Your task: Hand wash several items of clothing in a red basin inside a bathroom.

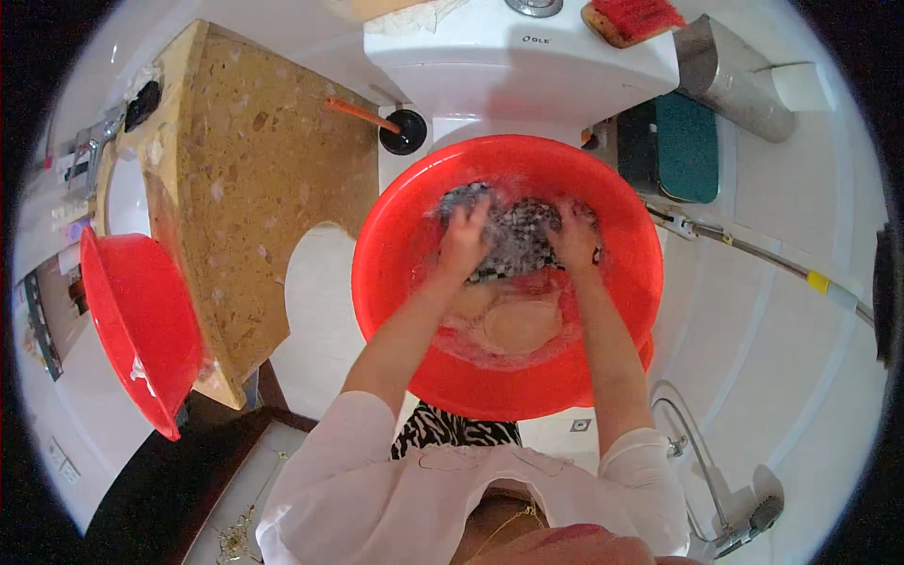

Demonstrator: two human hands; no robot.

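Fingers (pixel 476 215) of the left hand (pixel 463 243) curled and clamped on a wet black-and-white checked cloth (pixel 516 240); fingers of the right hand (pixel 574 237) likewise bunched into the same cloth, just beside the left. Cloth gathered between both hands, partly sunk in soapy water, near the far side of a big red basin (pixel 395 311). Basin set right in front of a white toilet (pixel 527 71). Plunger (pixel 400 130) with an orange handle leaning just left of the toilet. Second red basin (pixel 141 320) tilted on edge against a speckled stone worktop (pixel 254 198), well apart to the left. Red scrubbing brush (pixel 633 19) on the cistern top.
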